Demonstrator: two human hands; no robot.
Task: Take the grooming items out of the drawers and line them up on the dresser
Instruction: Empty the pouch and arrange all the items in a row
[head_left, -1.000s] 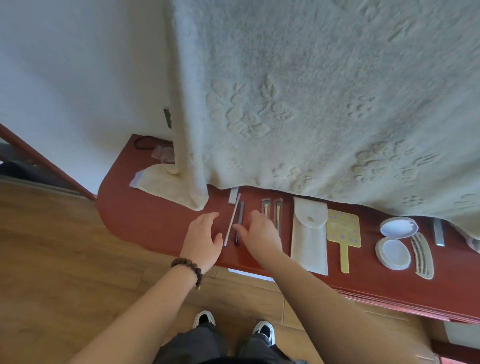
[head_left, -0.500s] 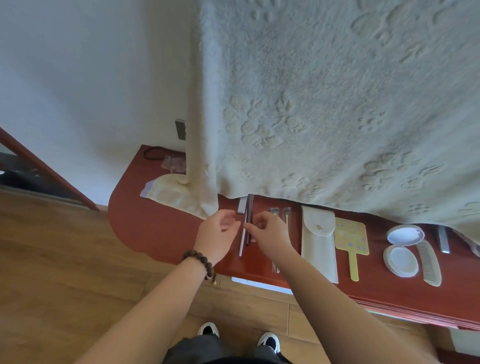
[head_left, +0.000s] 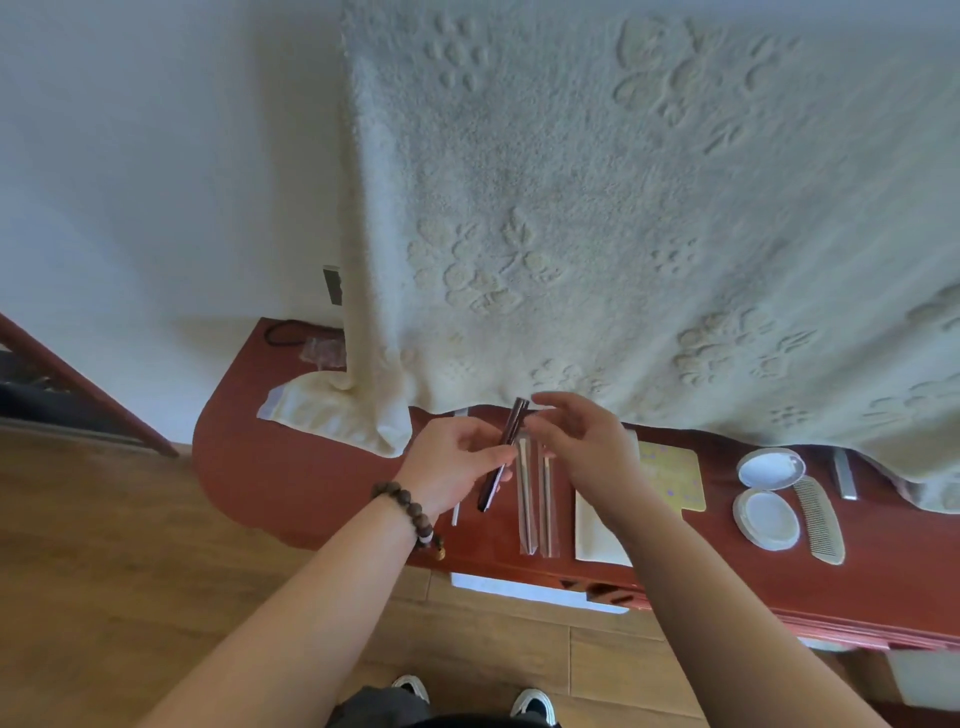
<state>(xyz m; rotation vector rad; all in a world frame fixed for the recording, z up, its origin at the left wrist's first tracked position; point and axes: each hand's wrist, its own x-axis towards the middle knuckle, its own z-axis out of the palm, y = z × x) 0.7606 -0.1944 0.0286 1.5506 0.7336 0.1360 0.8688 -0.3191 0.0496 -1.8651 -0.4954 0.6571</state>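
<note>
Head view has the left hand (head_left: 457, 462) pinching a dark slim stick (head_left: 503, 453) above the red dresser (head_left: 311, 483), right hand (head_left: 582, 447) beside it with fingers spread loose, and two wrapped brushes (head_left: 535, 499) lying right below.

A thick cream towel (head_left: 649, 218) with raised flower patterns hangs in front of me, its corner bunched on the red wood. A black cable (head_left: 283, 332) and a crinkled clear wrapper (head_left: 324, 349) sit by the white wall (head_left: 156, 156). Wooden floor (head_left: 93, 545) lies below.
</note>
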